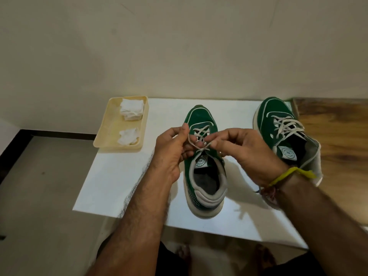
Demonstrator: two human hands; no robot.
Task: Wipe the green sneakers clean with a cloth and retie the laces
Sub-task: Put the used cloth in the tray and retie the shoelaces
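head view: both hands at the near sneaker's laces, knot forming.
left hand (173, 150): fingers curled, pinching a lace loop on the shoe's left side.
right hand (245, 154): thumb and forefinger pinching the other lace end; yellow wristband (292, 174) on the wrist.
lace (201, 149): flat, pale, limp cord; crossed at mid-tongue. Probably slips unless pinched close to the crossing.
near sneaker (203, 170): green, upright on white board (111, 176), heel toward the person. Looks light, may shift under pull.
far sneaker (278, 124): right of it, apart, laces loose.
tray (99, 139): left, well apart; folded cloth (132, 111) and crumpled cloth (128, 136) inside.
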